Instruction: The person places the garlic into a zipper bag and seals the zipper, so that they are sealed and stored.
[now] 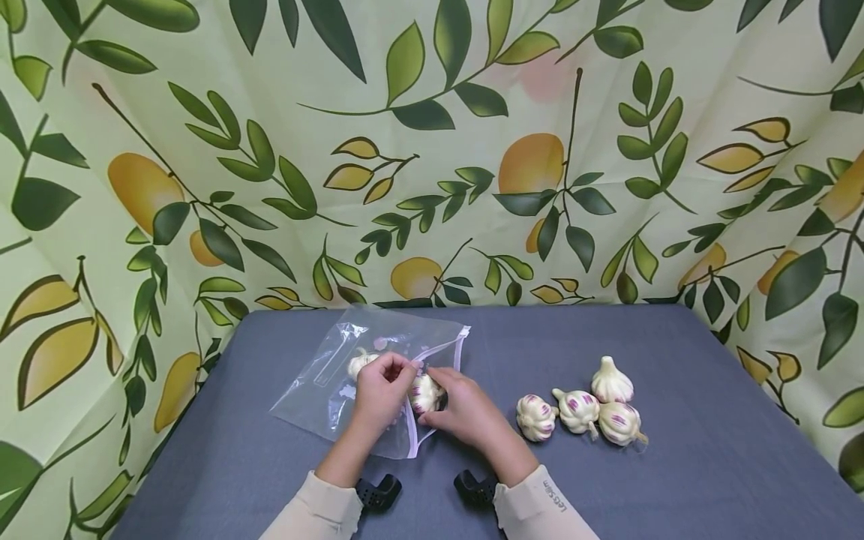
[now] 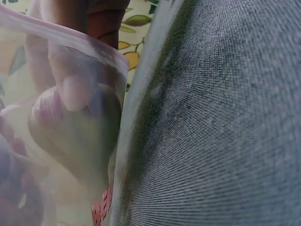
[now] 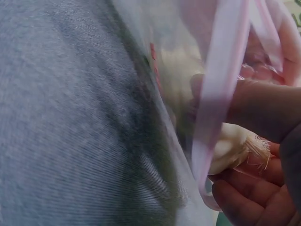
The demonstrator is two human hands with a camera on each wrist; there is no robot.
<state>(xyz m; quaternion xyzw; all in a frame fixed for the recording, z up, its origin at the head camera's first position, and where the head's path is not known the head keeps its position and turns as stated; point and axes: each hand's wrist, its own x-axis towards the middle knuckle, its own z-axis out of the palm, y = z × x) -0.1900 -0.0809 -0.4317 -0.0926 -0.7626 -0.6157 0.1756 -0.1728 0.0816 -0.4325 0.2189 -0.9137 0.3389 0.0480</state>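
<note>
Hands (image 1: 381, 387) (image 1: 466, 406) angle inward, gripping bag (image 1: 320, 394) and garlic (image 1: 424, 394).

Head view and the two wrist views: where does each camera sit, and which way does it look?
Head: worn on the head, facing forward and down at the table and patterned cloth; left hand, right hand and sleeves show.
Left wrist: worn there, facing the clear bag; fingers show through the plastic, whose is hard to tell.
Right wrist: worn there, facing the bag's zip strip; the right hand shows, holding a garlic bulb.
Shared: the head and right wrist views both show that bulb and strip.
</note>
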